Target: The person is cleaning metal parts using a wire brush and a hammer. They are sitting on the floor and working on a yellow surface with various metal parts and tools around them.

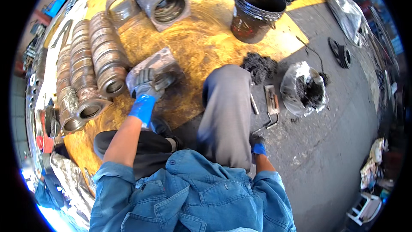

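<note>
My left hand (147,87), in a grey and blue glove, grips a short metal cylinder with a square flange (165,62) lying on the yellow floor ahead of me. Its fingers wrap over the cylinder's edge. Low beside my right knee is my right hand (257,142), in a blue glove with a dark front, its fingers mostly hidden. A thin bent metal rod (270,124) ends close to it; I cannot tell whether the hand holds it. Just beyond lies a flat trowel (271,96) with a brown handle. A straight metal bar (254,104) rests alongside my knee.
Several ribbed metal cylinders (81,60) lie in rows at left. A large hollow cylinder (161,0) is at the back. To the right are a black bucket (244,28), a heap of black paste (259,66), a plastic-lined container (289,87) and black rings (343,56).
</note>
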`<control>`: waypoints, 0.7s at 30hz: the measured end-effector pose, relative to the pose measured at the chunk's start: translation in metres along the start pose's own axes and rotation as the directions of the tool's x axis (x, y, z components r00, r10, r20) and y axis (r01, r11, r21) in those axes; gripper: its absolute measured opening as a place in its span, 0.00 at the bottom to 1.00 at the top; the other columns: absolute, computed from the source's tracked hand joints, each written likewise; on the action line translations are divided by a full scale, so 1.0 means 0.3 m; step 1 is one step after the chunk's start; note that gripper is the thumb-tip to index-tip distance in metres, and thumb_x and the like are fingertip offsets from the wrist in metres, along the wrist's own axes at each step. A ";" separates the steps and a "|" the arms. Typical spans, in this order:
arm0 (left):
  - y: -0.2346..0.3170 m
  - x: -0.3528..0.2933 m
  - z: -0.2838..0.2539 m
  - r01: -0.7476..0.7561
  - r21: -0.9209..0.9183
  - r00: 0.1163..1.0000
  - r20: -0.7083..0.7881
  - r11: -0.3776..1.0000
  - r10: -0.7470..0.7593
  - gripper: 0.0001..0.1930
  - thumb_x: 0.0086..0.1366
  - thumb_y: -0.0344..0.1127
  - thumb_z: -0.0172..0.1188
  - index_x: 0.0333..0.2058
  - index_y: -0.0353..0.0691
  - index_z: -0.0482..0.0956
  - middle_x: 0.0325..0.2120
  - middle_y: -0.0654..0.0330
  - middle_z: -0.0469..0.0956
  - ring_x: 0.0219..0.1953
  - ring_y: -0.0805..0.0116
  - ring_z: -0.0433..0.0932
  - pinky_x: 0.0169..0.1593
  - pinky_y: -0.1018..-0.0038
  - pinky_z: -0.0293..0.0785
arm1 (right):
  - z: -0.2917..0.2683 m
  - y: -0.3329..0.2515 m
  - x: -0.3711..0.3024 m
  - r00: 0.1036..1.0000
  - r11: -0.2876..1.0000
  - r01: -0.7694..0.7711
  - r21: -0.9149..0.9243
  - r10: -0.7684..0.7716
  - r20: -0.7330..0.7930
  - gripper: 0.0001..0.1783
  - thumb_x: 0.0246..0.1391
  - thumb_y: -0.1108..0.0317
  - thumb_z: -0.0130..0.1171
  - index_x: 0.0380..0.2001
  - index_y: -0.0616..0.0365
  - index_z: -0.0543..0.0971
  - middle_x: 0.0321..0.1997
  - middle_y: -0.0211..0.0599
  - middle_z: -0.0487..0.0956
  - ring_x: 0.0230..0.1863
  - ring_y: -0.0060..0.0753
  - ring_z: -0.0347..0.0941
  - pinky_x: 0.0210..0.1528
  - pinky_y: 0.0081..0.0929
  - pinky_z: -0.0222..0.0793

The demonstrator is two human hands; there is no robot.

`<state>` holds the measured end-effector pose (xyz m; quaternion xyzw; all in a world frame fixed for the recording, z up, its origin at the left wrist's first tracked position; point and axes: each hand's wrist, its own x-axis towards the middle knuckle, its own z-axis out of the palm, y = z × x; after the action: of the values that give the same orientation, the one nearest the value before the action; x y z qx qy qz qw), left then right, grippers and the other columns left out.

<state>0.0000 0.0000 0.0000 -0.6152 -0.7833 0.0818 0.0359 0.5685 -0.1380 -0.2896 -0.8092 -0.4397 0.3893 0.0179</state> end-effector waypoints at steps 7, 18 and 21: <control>0.127 -0.002 0.074 -0.057 -0.057 0.998 -0.029 0.997 0.056 0.57 0.51 0.63 0.68 0.73 0.40 0.54 0.73 0.45 0.54 0.76 0.44 0.49 0.76 0.50 0.44 | -0.256 0.021 -0.066 0.995 0.997 -0.064 -0.040 0.061 -0.078 0.29 0.58 0.46 0.55 0.44 0.63 0.85 0.49 0.64 0.82 0.55 0.63 0.79 0.53 0.53 0.75; -0.292 0.093 -0.245 -0.210 -0.667 0.940 0.064 0.715 0.335 0.32 0.72 0.57 0.54 0.61 0.36 0.75 0.60 0.44 0.76 0.64 0.52 0.73 0.70 0.60 0.63 | -0.069 0.008 0.219 0.972 0.971 0.185 -0.149 -0.159 0.174 0.25 0.62 0.51 0.53 0.51 0.59 0.83 0.46 0.58 0.83 0.45 0.60 0.81 0.41 0.53 0.77; -0.527 -0.021 -0.431 -0.061 -0.645 0.986 0.080 0.762 0.147 0.31 0.71 0.56 0.55 0.60 0.36 0.76 0.58 0.45 0.78 0.62 0.54 0.74 0.68 0.61 0.65 | -0.076 -0.142 0.161 0.949 0.958 0.247 -0.147 -0.209 0.237 0.25 0.62 0.51 0.53 0.51 0.58 0.82 0.46 0.57 0.83 0.44 0.58 0.81 0.40 0.52 0.76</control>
<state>-0.1296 -0.0316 0.1547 -0.6268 -0.7294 -0.1493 -0.2300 0.5686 -0.0695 -0.2876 -0.7033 -0.5623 0.4313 -0.0566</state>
